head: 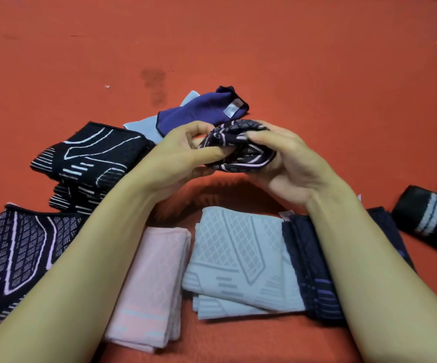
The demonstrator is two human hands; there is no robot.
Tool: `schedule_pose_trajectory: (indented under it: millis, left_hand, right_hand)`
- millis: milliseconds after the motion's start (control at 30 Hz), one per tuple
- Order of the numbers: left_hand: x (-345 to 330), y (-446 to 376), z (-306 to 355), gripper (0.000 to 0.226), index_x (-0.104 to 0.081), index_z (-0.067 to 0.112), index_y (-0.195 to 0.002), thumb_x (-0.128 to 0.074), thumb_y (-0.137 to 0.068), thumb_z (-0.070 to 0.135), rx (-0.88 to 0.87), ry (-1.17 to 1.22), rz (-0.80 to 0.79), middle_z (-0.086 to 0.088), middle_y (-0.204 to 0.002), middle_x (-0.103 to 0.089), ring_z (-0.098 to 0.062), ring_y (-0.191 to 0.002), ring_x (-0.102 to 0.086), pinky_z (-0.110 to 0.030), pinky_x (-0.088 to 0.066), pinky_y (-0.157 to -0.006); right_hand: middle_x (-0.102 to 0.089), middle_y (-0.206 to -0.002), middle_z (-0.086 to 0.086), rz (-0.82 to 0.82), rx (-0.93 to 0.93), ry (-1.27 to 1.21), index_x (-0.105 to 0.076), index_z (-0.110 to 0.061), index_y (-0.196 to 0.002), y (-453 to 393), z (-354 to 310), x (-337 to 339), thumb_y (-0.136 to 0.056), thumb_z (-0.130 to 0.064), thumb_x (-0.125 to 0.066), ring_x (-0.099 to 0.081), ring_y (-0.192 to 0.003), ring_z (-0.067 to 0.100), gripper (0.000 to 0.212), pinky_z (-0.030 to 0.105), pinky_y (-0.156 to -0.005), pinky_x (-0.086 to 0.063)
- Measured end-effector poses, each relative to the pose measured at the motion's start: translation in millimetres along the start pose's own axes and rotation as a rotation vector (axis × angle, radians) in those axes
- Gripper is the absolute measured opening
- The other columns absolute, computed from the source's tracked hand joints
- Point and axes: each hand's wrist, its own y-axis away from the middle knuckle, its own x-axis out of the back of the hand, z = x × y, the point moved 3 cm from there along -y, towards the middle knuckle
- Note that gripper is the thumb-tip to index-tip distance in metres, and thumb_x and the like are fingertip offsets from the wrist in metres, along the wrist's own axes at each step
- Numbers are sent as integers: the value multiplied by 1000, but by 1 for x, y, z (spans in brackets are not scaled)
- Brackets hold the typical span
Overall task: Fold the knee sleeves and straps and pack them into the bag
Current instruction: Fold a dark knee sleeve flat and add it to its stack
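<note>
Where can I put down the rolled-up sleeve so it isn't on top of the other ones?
The far red surface beyond the purple sleeve is bare, also its right side above the black roll. A small gap lies under both hands, above the grey sleeve. Crowded: near edge and left, with the pink sleeve and black patterned sleeves.

Orange-red cloth surface (264, 48) underneath everything; dark stain (153, 82) mid-surface; small white speck (107, 86) left of stain.

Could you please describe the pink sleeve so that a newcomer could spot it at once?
Start at the person's left forearm. Just right of it, on the red surface, lies the pink sleeve, beside the grey sleeve. It is the only all-pink piece.
</note>
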Motion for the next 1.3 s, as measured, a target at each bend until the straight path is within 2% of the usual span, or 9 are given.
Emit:
schedule_pose_trajectory:
  millis: [100, 267, 433, 567, 767, 900, 1000, 1167, 1300]
  left_hand:
    - [4, -1, -3, 14, -66, 18, -104, -74, -95, 11, 19, -141, 69, 6, -79, -68, -6, -72, -63, -23, -47, -66]
    - [1, -3, -11, 6, -72, 21, -88, -72, -83, 25, -36, -323, 120, 5, -79, -69, -9, -69, -55, -26, -40, -62]
    - [-9, 3, -8, 10, -72, 9, -103, -66, -97, 4, -95, -286, -42, 4, -93, -72, -6, -80, -60, -24, -44, -73]
    - [-17, 13, 1, 32, -63, -12, -124, -62, -98, 6, -142, -70, -238, -34, -124, -67, -30, -111, -63, -49, -50, -103]
    - [-11, 6, 5, 48, -74, -3, -105, -71, -96, 44, -97, -83, -2, -24, -107, -75, -29, -96, -70, -44, -55, -91]
    - [-7, -1, 5, 52, -77, 10, -87, -71, -88, 62, -73, -66, 83, -20, -90, -70, -26, -85, -62, -42, -50, -82]
    - [-11, -4, 6, 72, -71, 4, -114, -66, -82, 68, -95, -112, 53, -30, -113, -71, -28, -93, -65, -47, -51, -85]
    - [-17, -5, 2, 69, -70, 7, -121, -66, -83, 66, -112, -152, 36, -27, -115, -73, -49, -109, -70, -65, -52, -97]
    - [-22, -5, 2, 58, -69, 4, -115, -68, -90, 56, -138, -222, 29, -15, -102, -78, -21, -88, -69, -41, -53, -84]
  right_hand:
    - [-67, -106, 16, -63, 20, 115, -62, -7, -117, 0, 1, -2, -87, 4, -60, -62, -97, 30, 32, 44, -86, -51]
    - [-67, -80, -7, 366, 70, 965, -62, -23, -102, -4, 5, 7, -85, -9, -70, -58, -65, 7, 23, 20, -62, -45]
    - [-67, -76, -10, 507, 64, 1219, -60, -27, -96, -7, 4, 19, -80, -14, -68, -57, -64, 1, 22, 10, -48, -37]
    - [-67, -82, -6, 492, 131, 1238, -64, -30, -93, -6, 1, 18, -81, -13, -65, -58, -70, 9, 21, 9, -51, -36]
    - [-79, -88, 9, 324, 118, 666, -79, -15, -92, -9, 10, 2, -89, 1, -58, -75, -89, 21, 27, 43, -87, -62]
    - [-71, -98, 17, -30, 68, 18, -70, 0, -107, -2, 9, -15, -86, 21, -36, -69, -92, 26, 46, 38, -90, -57]
    - [-69, -112, 21, -146, 26, -246, -72, 0, -114, 3, 7, -20, -82, 12, -42, -66, -106, 31, 46, 44, -105, -50]
    - [-64, -116, 18, -286, -43, -452, -70, 0, -113, 9, 4, -25, -60, -13, -79, -62, -106, 28, 56, 40, -108, -42]
    - [-43, -120, 18, -346, -69, -481, -60, 2, -113, 14, 1, -28, -66, -27, -77, -47, -107, 31, 57, 44, -108, -26]
